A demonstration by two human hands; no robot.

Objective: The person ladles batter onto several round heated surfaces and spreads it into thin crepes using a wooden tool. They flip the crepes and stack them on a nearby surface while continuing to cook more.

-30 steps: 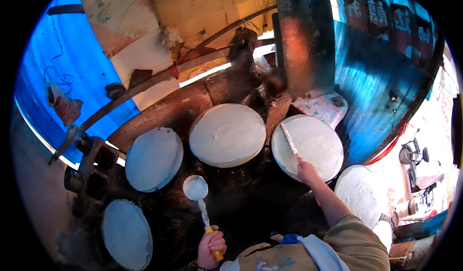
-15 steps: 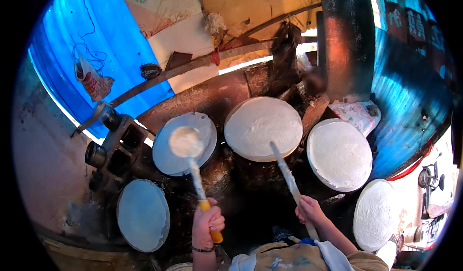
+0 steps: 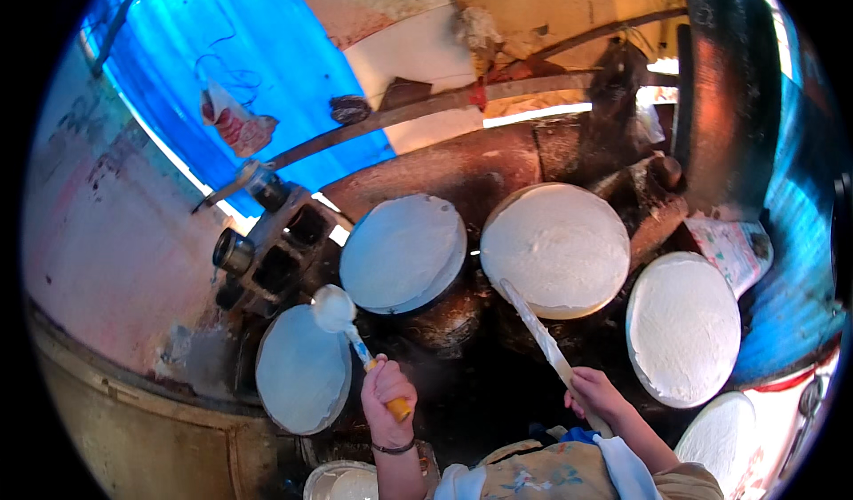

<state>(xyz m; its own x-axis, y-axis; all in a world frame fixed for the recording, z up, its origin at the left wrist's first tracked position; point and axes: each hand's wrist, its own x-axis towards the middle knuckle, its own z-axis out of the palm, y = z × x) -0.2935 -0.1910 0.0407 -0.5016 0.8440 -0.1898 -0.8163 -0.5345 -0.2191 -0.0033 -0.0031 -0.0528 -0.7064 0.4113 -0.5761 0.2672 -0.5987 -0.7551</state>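
Left hand is closed on the orange handle of a ladle, its batter-coated bowl hovering over the upper edge of the leftmost disc. Right hand is clamped on a long flat stick lying toward the third disc. Ladle looks light and stiff, likely slippery near the bowl (grip the handle). Count: five white discs, one ladle, one stick
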